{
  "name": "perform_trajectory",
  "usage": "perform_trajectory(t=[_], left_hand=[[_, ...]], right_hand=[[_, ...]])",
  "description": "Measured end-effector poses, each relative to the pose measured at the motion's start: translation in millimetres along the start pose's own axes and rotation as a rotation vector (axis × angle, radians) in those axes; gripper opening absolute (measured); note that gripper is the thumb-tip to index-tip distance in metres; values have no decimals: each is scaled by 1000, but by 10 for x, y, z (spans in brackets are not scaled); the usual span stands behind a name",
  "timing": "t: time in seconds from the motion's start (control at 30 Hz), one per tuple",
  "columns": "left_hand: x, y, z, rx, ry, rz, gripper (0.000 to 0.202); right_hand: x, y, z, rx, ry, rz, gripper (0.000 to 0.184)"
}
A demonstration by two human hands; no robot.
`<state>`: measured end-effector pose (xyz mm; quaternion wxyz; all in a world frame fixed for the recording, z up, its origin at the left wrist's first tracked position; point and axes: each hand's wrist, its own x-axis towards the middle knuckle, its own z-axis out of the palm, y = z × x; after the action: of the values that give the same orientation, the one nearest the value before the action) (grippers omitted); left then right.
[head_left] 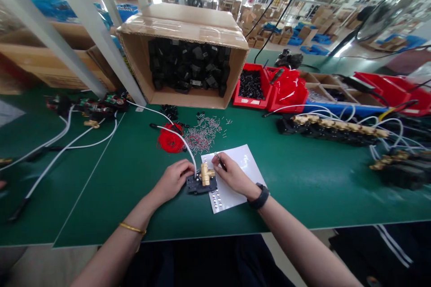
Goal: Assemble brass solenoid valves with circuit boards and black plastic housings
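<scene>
A brass valve body point(205, 175) is mounted on a flat black plastic housing point(193, 185) on the green bench, and a white cable point(189, 149) rises from the housing. My left hand point(175, 180) is at the housing's left end, with thumb and fingers closed on its edge. Just right of the brass part, my right hand point(232, 174) pinches a slim dark pen-like tool point(221, 162); its exact kind is unclear. Beneath that hand lies a white sheet point(249, 160) with several small round pale dots point(217, 201) along its left side. It reaches partly under the housing.
Loose small pins point(202, 134) and a coil of red wire point(171, 139) lie behind the housing. An open carton point(183, 98) of black parts stands at the back, beside red bins point(251, 102). Brass-fitted assemblies point(340, 126) line the right; cabled units point(97, 108) lie left.
</scene>
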<state>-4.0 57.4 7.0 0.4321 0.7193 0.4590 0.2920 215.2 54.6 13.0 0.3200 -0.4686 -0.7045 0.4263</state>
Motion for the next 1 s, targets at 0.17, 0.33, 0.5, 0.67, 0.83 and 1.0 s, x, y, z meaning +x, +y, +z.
perform_trajectory(t=[0.17,0.33,0.5,0.67,0.83,1.0], left_hand=[[-24,-91,-36,276,-31,270,22],[-63,-156,-45,239,7,385,24],[-167,-162,-47,244,9,343,28],[-393,-58,-22,297,-59,167,40],[-485,37,105,395,-37,26,65],[-404,30,264,415,118,-2,54]], right_hand=[[-34,12,-7,-316,-95,-124,19],[-50,61,-10,-439,-118,-207,19],[-50,111,9,-206,47,-180,15],[-132,99,24,-207,53,-89,31],[-233,73,19,-259,-20,-72,40],[43,100,-284,-722,12,86,30]])
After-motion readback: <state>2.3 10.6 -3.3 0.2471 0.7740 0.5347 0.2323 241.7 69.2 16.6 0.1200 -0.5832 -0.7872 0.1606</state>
